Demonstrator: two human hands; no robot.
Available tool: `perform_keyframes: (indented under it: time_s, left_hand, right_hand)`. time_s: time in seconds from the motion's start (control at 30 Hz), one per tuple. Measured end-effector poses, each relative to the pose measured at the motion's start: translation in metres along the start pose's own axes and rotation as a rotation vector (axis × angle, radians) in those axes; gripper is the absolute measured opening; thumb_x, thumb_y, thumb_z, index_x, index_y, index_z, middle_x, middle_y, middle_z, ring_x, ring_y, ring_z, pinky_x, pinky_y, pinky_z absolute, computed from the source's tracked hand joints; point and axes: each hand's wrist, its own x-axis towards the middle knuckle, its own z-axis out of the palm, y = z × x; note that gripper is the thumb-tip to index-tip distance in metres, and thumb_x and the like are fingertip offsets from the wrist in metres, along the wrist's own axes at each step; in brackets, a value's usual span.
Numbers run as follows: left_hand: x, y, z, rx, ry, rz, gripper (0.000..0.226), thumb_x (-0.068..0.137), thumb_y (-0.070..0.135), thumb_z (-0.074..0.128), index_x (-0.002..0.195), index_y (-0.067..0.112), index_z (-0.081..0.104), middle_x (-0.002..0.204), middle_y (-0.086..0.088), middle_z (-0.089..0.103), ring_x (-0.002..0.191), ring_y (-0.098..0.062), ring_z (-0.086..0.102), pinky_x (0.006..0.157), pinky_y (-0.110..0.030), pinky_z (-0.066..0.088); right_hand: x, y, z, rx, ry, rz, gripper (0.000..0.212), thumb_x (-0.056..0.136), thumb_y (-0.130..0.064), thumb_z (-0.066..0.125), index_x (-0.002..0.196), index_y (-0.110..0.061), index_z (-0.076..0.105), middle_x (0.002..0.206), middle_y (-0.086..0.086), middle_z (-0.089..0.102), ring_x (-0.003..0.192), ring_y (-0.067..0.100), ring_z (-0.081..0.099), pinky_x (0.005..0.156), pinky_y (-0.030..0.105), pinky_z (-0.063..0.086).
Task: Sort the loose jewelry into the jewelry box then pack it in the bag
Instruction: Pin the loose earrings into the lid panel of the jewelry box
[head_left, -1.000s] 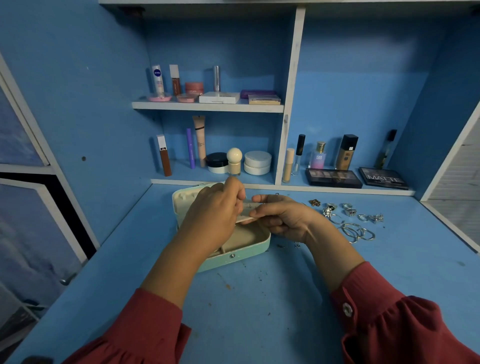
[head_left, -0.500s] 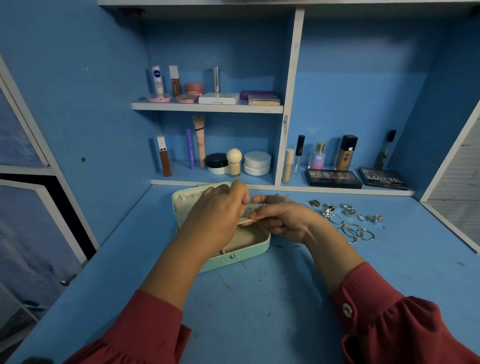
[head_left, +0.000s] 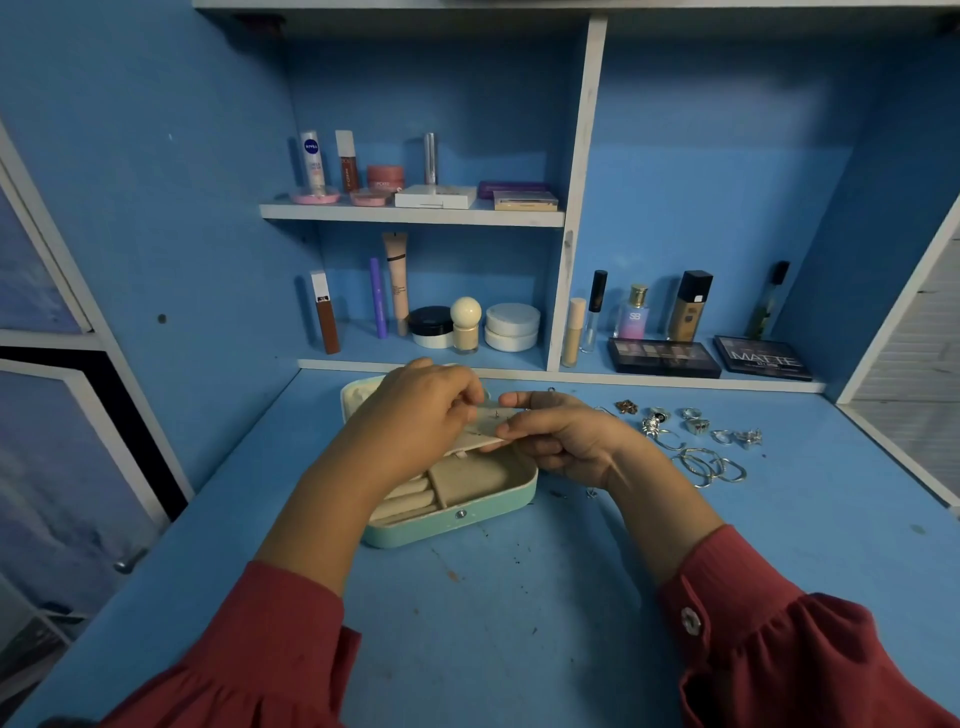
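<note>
Since a second ago little has shifted: both hands, left hand (head_left: 415, 410) and right hand (head_left: 558, 441), keep a pinching grip on the beige flap (head_left: 480, 434) above the open jewelry box (head_left: 467, 512), while loose jewelry (head_left: 696, 441) remains unsorted on the bench (head_left: 519, 597).

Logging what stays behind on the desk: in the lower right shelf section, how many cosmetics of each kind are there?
Flat dark palettes: 2
Upright bottles and tubes: 5
Total: 7
</note>
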Motion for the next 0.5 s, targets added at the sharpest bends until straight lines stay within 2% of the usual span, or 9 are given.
perform_keyframes:
  time_s: [0.2,0.4,0.5]
  left_hand:
    - [0.0064,0.0009,-0.0079,0.054,-0.148,0.014,0.012,0.089,0.02,0.059,0.087,0.019,0.071,0.088,0.009,0.063,0.093,-0.007,0.05,0.081,-0.027,0.043]
    - [0.0082,0.001,-0.0087,-0.036,-0.178,-0.03,0.012,0.087,0.021,0.061,0.082,0.019,0.072,0.082,0.009,0.063,0.082,-0.007,0.058,0.072,-0.025,0.045]
    - [0.0086,0.0013,-0.0082,-0.047,-0.19,-0.016,0.013,0.087,0.019,0.061,0.082,0.018,0.073,0.078,0.011,0.061,0.081,-0.007,0.057,0.072,-0.026,0.045]
  right_hand:
    - [-0.0003,0.0,-0.0004,0.008,-0.016,0.003,0.03,0.084,0.009,0.056,0.097,-0.017,0.047,0.055,-0.003,0.056,0.034,0.001,0.026,0.03,0.011,0.019]
    - [-0.0015,-0.0005,0.0006,-0.002,-0.013,-0.004,0.031,0.085,0.009,0.055,0.098,-0.018,0.047,0.052,-0.004,0.056,0.034,0.001,0.025,0.031,0.011,0.017]
    - [-0.0031,-0.0014,0.0014,-0.007,-0.017,-0.004,0.032,0.085,0.01,0.054,0.099,-0.018,0.045,0.05,-0.004,0.057,0.033,0.001,0.025,0.031,0.011,0.017]
